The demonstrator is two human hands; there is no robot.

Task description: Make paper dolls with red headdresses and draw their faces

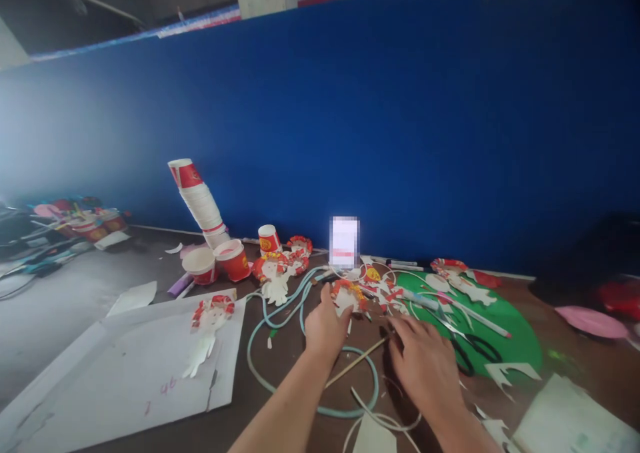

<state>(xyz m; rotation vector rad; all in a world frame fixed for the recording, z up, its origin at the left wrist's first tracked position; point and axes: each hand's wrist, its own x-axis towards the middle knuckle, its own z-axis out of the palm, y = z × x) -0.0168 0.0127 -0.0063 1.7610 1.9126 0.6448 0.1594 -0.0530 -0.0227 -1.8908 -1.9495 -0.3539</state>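
My left hand [326, 326] reaches forward over the brown table and pinches a red-and-white paper cut-out figure [349, 296] at its fingertips. My right hand [423, 360] lies palm down just to the right, fingers spread over paper scraps, its fingertips by the end of a thin wooden stick [357, 361] that lies between the two hands. A pale teal cord [305, 346] loops on the table under and around my left forearm. Several more red-and-white paper figures lie nearby, one on a white sheet [210, 320].
A leaning stack of red-and-white paper cups [200, 203] stands at the back left, with loose cups [233, 258] beside it. A green paper shape [505, 333] with black-handled scissors [470, 350] lies right. A large white sheet [125, 373] covers the near left. A blue wall [400, 120] bounds the table.
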